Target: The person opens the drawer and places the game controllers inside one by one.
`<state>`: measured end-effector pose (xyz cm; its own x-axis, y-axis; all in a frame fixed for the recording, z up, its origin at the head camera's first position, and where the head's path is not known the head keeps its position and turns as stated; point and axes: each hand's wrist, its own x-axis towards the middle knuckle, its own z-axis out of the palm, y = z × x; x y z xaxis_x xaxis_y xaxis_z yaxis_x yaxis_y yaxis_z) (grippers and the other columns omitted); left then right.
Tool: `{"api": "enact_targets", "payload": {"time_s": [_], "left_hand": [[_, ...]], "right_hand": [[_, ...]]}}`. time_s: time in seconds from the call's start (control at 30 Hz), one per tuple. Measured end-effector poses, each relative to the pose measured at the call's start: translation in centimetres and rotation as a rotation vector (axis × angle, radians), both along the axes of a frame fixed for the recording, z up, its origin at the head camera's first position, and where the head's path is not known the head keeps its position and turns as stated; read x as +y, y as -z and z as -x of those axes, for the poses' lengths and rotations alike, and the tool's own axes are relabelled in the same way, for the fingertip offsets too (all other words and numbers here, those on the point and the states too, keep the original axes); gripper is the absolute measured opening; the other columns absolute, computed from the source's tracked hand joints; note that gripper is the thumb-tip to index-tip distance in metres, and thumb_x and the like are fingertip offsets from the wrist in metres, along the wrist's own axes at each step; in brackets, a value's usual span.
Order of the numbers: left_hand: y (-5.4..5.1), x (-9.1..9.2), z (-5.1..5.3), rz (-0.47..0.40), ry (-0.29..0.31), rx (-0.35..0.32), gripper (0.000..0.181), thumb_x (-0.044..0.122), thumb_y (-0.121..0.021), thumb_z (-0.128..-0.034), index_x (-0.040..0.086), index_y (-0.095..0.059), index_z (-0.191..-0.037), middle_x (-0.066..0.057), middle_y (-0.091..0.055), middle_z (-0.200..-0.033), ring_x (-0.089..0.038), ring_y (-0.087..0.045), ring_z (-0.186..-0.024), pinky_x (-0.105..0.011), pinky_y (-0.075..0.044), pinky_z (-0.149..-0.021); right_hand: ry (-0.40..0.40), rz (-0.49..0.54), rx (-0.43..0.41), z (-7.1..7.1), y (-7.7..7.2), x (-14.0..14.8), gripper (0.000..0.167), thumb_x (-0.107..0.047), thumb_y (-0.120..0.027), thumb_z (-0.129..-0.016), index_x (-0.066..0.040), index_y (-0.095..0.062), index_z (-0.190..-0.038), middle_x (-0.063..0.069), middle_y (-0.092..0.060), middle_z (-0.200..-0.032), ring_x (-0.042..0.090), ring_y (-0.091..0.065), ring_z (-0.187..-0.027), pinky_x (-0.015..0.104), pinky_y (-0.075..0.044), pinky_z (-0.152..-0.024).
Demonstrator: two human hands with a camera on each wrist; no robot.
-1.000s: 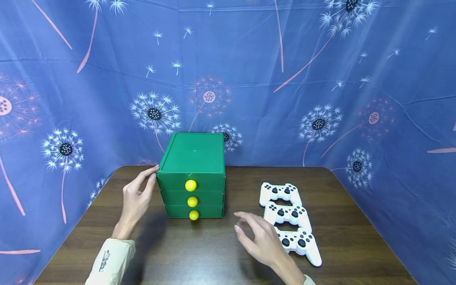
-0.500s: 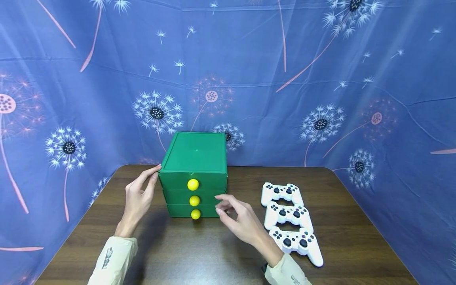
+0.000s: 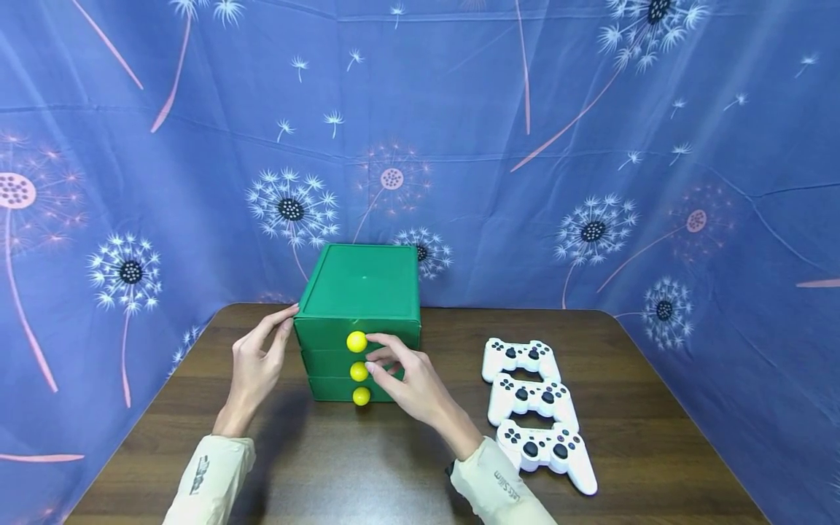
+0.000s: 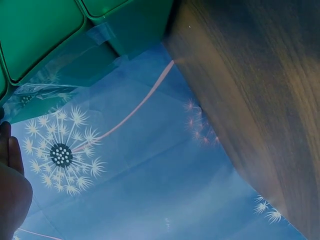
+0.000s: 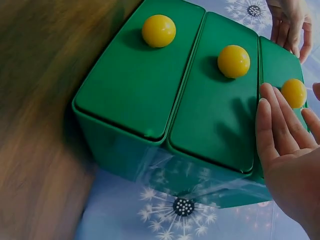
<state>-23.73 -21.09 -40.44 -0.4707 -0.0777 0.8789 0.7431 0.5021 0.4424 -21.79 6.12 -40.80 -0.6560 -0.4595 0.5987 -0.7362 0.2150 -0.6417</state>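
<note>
The right hand (image 3: 410,383) moved left, away from white controllers (image 3: 534,399), fingers loosely extended beside the top yellow knob (image 3: 356,341); left hand (image 3: 256,361), fingers extended, touches the green drawer box (image 3: 361,281).

In the head view, dark lettering (image 3: 507,485) on the right sleeve (image 3: 482,467), low right of centre, seemed to read "Let's Slim". Print (image 3: 200,475) on the left sleeve (image 3: 223,467), lower left, was illegible; the white controllers' (image 3: 534,396) markings, at right, were too small.

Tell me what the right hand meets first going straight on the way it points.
The right hand would probably meet the top knob first, which lies just ahead; depth is hard to judge.
</note>
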Motion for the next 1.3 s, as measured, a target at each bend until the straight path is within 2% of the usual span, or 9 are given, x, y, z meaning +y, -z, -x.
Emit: {"api": "enact_targets", "payload": {"time_s": [0.27,0.6,0.83,1.07,1.3], "left_hand": [[0.1,0.0,0.1,0.003,-0.01,0.006,0.034,-0.021,-0.067,-0.0882,-0.003,-0.075,-0.116,-0.017,-0.075,-0.113,0.001,-0.064,-0.114,-0.017,-0.048,-0.097],[0.0,0.0,0.0,0.006,-0.007,0.003,0.034,-0.02,-0.067,-0.089,-0.003,-0.075,-0.117,-0.014,-0.076,-0.113,0.001,-0.064,-0.112,-0.017,-0.048,-0.095],[0.0,0.0,-0.1,0.001,-0.017,0.007,0.032,-0.02,-0.068,-0.0884,-0.003,-0.075,-0.115,-0.013,-0.076,-0.112,-0.003,-0.066,-0.11,-0.017,-0.049,-0.095],[0.1,-0.1,0.0,0.005,-0.013,0.019,0.035,-0.021,-0.068,-0.0874,-0.001,-0.076,-0.116,-0.015,-0.076,-0.111,0.002,-0.065,-0.11,-0.016,-0.049,-0.094],[0.1,-0.1,0.1,0.009,-0.013,0.024,0.035,-0.022,-0.068,-0.0871,-0.002,-0.075,-0.115,-0.015,-0.076,-0.11,0.003,-0.065,-0.109,-0.016,-0.049,-0.094]], "right_hand": [[-0.025,0.037,-0.004,0.8,-0.1,-1.0,0.037,-0.013,-0.064,-0.104,-0.012,-0.058,-0.141,0.01,-0.077,-0.108,0.012,-0.072,-0.095,0.03,-0.057,-0.078],[-0.022,0.002,-0.042,1.2,-0.6,-1.8,0.04,-0.012,-0.068,-0.102,-0.011,-0.059,-0.141,0.005,-0.076,-0.106,0.009,-0.071,-0.096,0.027,-0.058,-0.077],[-0.054,0.045,-0.019,1.6,-0.6,-2.4,0.036,-0.009,-0.066,-0.103,-0.007,-0.061,-0.138,0.014,-0.075,-0.099,0.013,-0.072,-0.085,0.026,-0.059,-0.078],[-0.033,0.058,0.001,1.6,-0.4,-2.6,0.032,-0.009,-0.066,-0.103,-0.006,-0.063,-0.135,0.012,-0.074,-0.094,0.017,-0.073,-0.083,0.025,-0.059,-0.079],[-0.022,0.07,0.011,1.5,-0.4,-2.6,0.032,-0.008,-0.067,-0.102,-0.007,-0.064,-0.133,0.008,-0.074,-0.093,0.015,-0.072,-0.083,0.025,-0.059,-0.079]]}}
